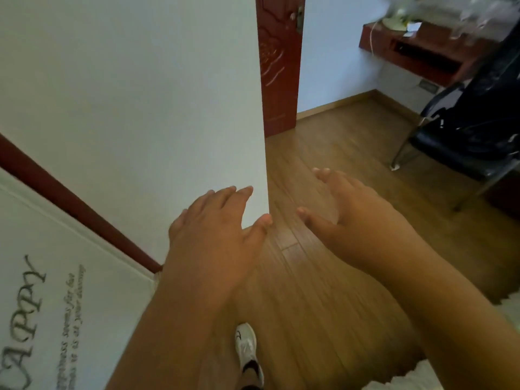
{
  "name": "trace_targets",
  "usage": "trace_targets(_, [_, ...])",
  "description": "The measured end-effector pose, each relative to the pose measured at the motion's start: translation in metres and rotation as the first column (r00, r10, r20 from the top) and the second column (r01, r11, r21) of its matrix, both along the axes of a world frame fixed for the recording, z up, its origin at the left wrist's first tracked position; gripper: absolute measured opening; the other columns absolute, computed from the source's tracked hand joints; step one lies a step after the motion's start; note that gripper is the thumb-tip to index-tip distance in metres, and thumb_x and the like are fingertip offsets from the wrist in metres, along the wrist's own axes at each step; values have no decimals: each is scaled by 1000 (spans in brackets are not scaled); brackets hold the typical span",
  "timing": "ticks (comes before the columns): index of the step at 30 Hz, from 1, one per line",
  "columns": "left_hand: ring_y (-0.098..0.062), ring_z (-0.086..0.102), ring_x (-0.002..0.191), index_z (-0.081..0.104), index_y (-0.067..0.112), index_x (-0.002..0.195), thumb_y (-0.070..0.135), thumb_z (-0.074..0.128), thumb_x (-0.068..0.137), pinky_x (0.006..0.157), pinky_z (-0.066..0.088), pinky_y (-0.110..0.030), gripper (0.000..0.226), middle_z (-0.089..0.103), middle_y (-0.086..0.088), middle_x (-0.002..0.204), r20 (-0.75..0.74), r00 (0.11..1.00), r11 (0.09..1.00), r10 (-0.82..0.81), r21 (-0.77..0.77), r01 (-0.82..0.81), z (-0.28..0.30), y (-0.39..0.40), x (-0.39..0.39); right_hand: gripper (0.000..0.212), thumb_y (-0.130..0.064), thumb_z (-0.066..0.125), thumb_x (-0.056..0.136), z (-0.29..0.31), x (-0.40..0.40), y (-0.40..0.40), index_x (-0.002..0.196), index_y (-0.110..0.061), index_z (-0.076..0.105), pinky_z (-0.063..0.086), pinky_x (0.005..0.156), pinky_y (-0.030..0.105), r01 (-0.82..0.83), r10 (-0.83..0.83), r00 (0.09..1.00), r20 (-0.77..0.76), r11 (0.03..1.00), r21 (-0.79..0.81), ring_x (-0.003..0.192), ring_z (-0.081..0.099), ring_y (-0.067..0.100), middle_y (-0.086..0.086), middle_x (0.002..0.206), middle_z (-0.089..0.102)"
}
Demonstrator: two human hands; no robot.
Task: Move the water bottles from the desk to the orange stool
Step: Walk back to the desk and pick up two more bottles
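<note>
My left hand (216, 229) is stretched out in front of me with straight, spread fingers and holds nothing; it hangs before the corner of a white wall. Right of it, my right hand (351, 204) hovers over the wooden floor, fingers relaxed and empty. At the far top right stands a dark red desk (427, 56). Blurred clear shapes on it look like water bottles (472, 18), though I cannot tell for sure. No orange stool is in view.
A white wall corner (263, 136) juts out on the left, with a dark red door (278, 66) beyond it. A black chair (475, 130) with metal legs stands before the desk. Wooden floor (337, 142) runs between me and the desk. My white shoe (247, 353) shows below.
</note>
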State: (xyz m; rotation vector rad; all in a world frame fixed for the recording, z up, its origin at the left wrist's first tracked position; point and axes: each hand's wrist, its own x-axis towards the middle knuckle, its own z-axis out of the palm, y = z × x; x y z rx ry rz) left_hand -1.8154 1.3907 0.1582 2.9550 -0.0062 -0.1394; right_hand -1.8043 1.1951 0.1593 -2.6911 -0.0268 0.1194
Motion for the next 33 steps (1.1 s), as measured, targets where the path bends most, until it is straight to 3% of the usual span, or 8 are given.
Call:
trace_targets(6, [-17, 15, 156, 12, 47, 157, 74, 21, 91, 123, 17, -45, 72, 13, 15, 168, 41, 991, 992, -127, -9, 128, 10, 8, 111, 80, -68, 52, 88, 11, 73, 4, 155, -41, 16, 34, 116, 47, 186, -184, 982, 52, 982, -20, 146, 32, 16, -13, 162, 25])
trace_targets(17, [-17, 25, 152, 20, 46, 155, 73, 28, 95, 119, 27, -45, 67, 24, 14, 165, 67, 941, 942, -332, -36, 335, 6, 12, 254, 81, -66, 48, 90, 12, 173, 22, 156, -38, 10, 26, 118, 44, 348, -348, 937, 15, 934, -77, 149, 25, 16, -13, 164, 19])
trace_targets(33, [-14, 25, 151, 24, 46, 154, 72, 29, 94, 117, 30, -46, 66, 28, 17, 162, 70, 915, 915, -398, -37, 401, 4, -121, 413, 80, -65, 49, 91, 1, 333, -111, 157, -39, 11, 30, 119, 46, 390, -390, 921, 8, 920, -31, 149, 26, 17, -12, 164, 19])
